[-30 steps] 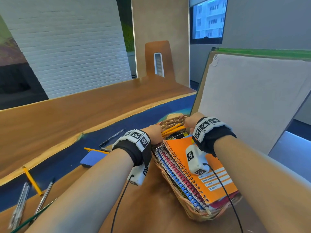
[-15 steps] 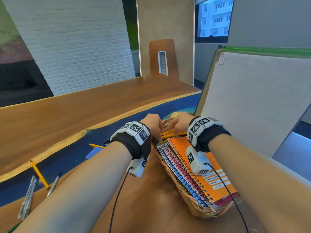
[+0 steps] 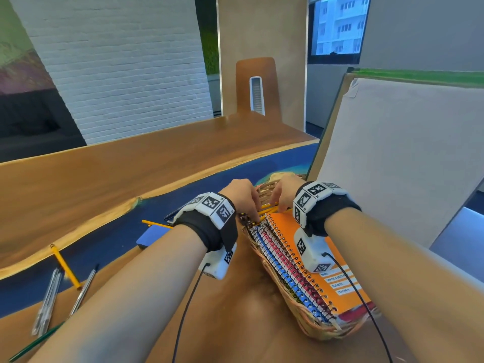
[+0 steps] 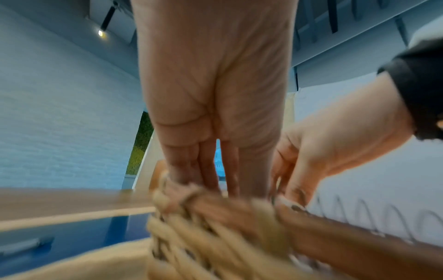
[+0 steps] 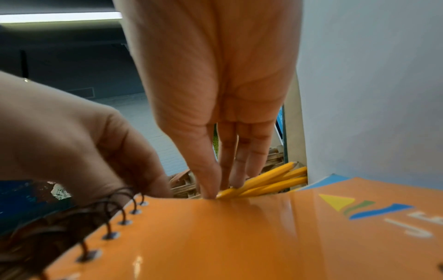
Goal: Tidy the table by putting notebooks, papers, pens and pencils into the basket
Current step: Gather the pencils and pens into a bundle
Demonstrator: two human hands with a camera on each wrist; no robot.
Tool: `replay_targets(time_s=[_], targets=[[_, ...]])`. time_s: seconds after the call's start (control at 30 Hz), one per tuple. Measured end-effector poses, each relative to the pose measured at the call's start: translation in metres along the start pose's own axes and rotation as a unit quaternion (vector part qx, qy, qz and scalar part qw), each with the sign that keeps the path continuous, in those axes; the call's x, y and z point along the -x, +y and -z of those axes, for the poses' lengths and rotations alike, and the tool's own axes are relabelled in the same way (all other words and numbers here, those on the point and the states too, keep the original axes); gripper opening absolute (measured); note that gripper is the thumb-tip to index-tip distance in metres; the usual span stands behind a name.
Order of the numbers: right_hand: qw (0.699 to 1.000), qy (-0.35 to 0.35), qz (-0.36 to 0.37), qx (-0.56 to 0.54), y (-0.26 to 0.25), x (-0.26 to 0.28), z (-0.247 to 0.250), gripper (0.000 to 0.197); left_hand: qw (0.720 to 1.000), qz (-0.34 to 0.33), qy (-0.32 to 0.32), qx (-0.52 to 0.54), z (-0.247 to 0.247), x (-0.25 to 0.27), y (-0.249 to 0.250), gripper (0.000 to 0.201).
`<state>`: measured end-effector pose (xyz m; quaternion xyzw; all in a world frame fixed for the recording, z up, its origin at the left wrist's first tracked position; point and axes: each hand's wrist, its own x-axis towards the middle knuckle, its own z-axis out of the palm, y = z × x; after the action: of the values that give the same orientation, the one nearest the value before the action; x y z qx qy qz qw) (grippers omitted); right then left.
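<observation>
A wicker basket (image 3: 296,318) stands on the wooden table and holds several spiral notebooks, an orange notebook (image 3: 314,247) on top. A bunch of yellow pencils (image 3: 265,206) lies across the basket's far end, just beyond the notebooks. My left hand (image 3: 242,196) curls down over the bunch's left end by the spirals; its fingertips are hidden. My right hand (image 3: 284,191) pinches the pencils (image 5: 266,181) between thumb and fingers (image 5: 236,166) at the edge of the orange notebook (image 5: 215,236). The left wrist view shows my left fingers (image 4: 206,170) dipping behind the blurred basket rim (image 4: 215,217).
Left on the table lie a yellow pencil (image 3: 65,265), clear pens (image 3: 49,297), another pen (image 3: 83,289), a green pencil (image 3: 34,344), a blue pad (image 3: 152,237) and a second yellow pencil (image 3: 157,224). A large board (image 3: 392,158) leans right of the basket.
Both hands have drawn closer together and lowered the yellow pencils deeper into the basket's far end. The head view has tilted slightly.
</observation>
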<state>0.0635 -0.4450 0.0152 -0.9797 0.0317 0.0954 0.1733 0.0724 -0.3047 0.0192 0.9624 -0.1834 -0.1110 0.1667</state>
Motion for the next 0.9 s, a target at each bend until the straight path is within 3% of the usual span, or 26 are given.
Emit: replay_targets(time_s=[0.2, 0.47, 0.7, 0.9], targets=[[0.999, 0.013, -0.017, 0.027, -0.002, -0.005, -0.005, 0.022, 0.999, -0.008, 0.012, -0.052, -0.005, 0.000, 0.003, 0.028], [0.999, 0.051, -0.012, -0.003, -0.008, 0.003, -0.003, 0.018, 0.999, -0.028, 0.013, -0.027, -0.006, 0.004, -0.001, 0.026], [0.990, 0.081, 0.075, -0.089, -0.046, 0.031, 0.008, 0.020, 0.981, -0.070, 0.164, 0.071, 0.012, 0.040, -0.029, 0.015], [0.976, 0.117, 0.144, -0.112, -0.105, 0.045, 0.000, 0.020, 0.970, 0.033, 0.228, 0.074, 0.026, 0.088, -0.093, 0.015]])
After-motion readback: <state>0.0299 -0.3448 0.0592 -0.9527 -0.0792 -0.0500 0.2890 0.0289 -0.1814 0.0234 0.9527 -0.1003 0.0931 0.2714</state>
